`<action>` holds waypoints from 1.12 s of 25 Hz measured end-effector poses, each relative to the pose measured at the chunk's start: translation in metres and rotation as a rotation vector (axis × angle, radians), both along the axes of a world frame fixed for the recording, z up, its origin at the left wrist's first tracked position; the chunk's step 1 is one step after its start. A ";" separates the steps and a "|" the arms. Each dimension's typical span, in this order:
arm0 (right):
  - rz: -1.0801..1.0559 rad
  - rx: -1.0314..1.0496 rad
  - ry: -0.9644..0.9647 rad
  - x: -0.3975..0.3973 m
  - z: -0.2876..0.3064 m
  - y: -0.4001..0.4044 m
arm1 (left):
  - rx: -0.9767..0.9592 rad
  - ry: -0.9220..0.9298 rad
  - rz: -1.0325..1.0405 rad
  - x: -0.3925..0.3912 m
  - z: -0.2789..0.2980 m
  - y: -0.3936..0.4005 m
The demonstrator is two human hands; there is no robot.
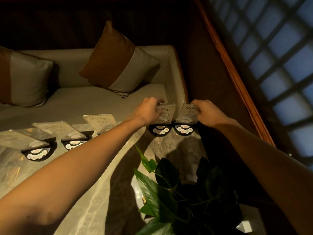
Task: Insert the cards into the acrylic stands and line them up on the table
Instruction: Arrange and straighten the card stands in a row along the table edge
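Several clear acrylic stands with printed cards and black half-round bases run along the far edge of the marble table (pixel 94 192). My left hand (pixel 147 111) grips the top of the fourth stand (pixel 166 114). My right hand (pixel 207 112) grips the rightmost stand (pixel 187 114) by its upper right edge. Both of these stands sit upright on their bases, close side by side. To the left stand three more: one marked 01 (pixel 100 122), a tilted one (pixel 62 130) and the leftmost (pixel 25 139).
A potted plant (pixel 171 189) with green leaves stands on the table's near right, between my forearms. Behind the table is a pale sofa (pixel 84 102) with two brown-and-grey cushions (pixel 118 61). A wooden-framed lattice window (pixel 279 53) runs along the right.
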State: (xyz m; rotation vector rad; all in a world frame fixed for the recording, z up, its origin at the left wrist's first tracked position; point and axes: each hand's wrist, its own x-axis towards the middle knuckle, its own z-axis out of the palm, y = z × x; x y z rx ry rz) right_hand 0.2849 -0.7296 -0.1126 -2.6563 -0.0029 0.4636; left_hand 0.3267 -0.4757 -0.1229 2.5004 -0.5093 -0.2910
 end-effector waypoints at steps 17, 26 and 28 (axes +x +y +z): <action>0.301 0.066 -0.158 0.012 0.062 0.203 | 0.302 0.156 0.064 -0.012 0.050 0.197; 0.274 -0.031 -0.138 0.008 0.015 0.292 | 0.238 -0.015 0.105 -0.023 0.026 0.231; 0.297 -0.090 -0.156 0.011 0.023 0.284 | 0.190 -0.040 0.095 -0.020 0.026 0.227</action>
